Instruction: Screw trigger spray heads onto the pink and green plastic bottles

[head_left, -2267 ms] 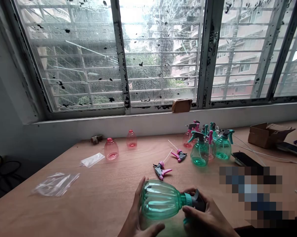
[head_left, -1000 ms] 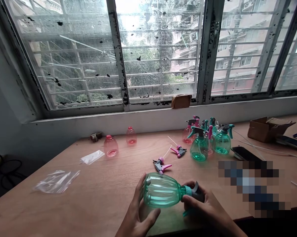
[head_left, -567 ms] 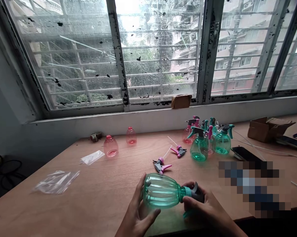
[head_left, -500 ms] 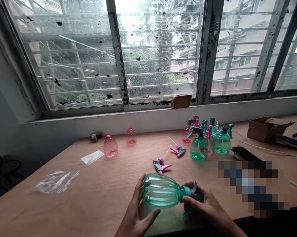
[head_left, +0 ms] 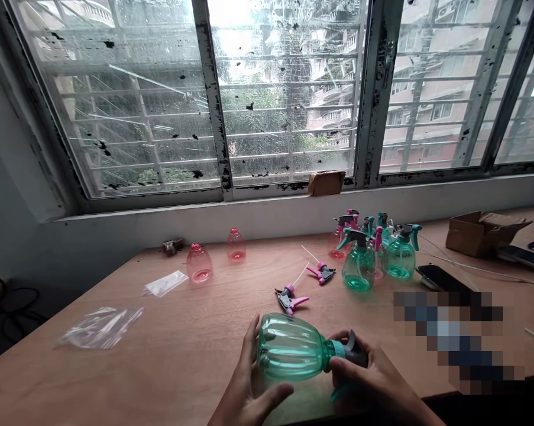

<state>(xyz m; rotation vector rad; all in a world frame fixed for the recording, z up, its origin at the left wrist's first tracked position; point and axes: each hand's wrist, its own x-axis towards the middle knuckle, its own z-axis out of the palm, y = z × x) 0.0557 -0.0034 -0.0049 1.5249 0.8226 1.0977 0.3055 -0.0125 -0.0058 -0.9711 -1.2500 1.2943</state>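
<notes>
A clear green spray bottle (head_left: pixel 293 346) lies sideways above the table's near edge, its base to the left and its dark grey and teal spray head (head_left: pixel 353 350) to the right. My left hand (head_left: pixel 253 384) cups the base, fingers behind it and thumb held off below. Around the neck and spray head, my right hand (head_left: pixel 366 370) is closed, thumb near the collar. Just beyond the bottle lie two loose pink and grey spray heads, one nearer (head_left: pixel 290 299) and one farther (head_left: pixel 323 273), with their thin tubes. Two pink bottles without heads stand farther left, one nearer (head_left: pixel 199 264) and one behind (head_left: pixel 236 245).
Several assembled green and pink spray bottles (head_left: pixel 358 269) stand together at the back right. A phone (head_left: pixel 444 278), a cable and an open cardboard box (head_left: pixel 482 234) are beyond them. Clear plastic bags (head_left: pixel 100 327) lie on the left. A blurred patch covers the right front.
The green bottle and both hands have shifted very slightly down and right. My left thumb has moved a little with them. Nothing else on the table has moved.
</notes>
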